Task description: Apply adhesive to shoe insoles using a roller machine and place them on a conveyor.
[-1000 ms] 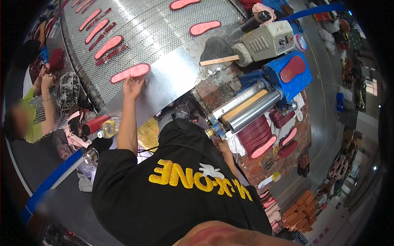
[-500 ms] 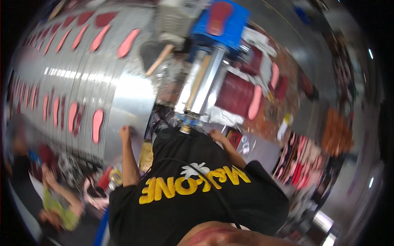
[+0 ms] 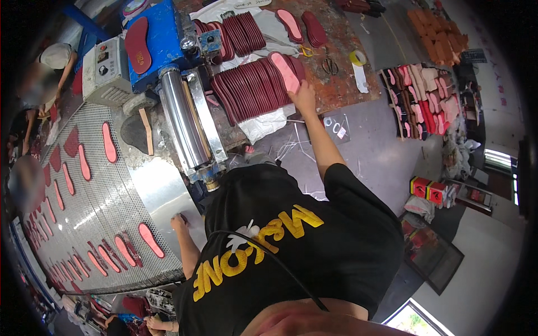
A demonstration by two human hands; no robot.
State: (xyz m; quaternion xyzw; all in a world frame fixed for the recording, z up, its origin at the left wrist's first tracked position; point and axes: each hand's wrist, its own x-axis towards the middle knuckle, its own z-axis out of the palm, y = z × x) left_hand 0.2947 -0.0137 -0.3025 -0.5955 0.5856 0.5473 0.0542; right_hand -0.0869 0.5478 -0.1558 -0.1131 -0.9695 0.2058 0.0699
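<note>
My right hand [image 3: 304,99] reaches out to the right, its fingers closed on the lower end of a pink insole [image 3: 284,71] with a dark red rim. That insole lies at the right end of a long row of dark red insoles [image 3: 252,92] standing packed side by side on white cloth. Near the bare metal plate [image 3: 159,187] at the conveyor's end, my left hand [image 3: 179,222] is held with its fingers curled and nothing visible in them. Between my hands stands a roller machine with a shiny steel roller [image 3: 184,120].
Pink insoles lie spaced out on the perforated conveyor [image 3: 120,196] at left. A blue machine housing [image 3: 159,42] carries a dark red insole. Scissors [image 3: 329,66] and a tape roll [image 3: 357,57] lie on the worn table. Other people work at the far left and lower left.
The view has swung to the right and grown sharper. My right hand has gone from beside my body out to the pink insole and closed on it. My left hand stays near the metal plate.
</note>
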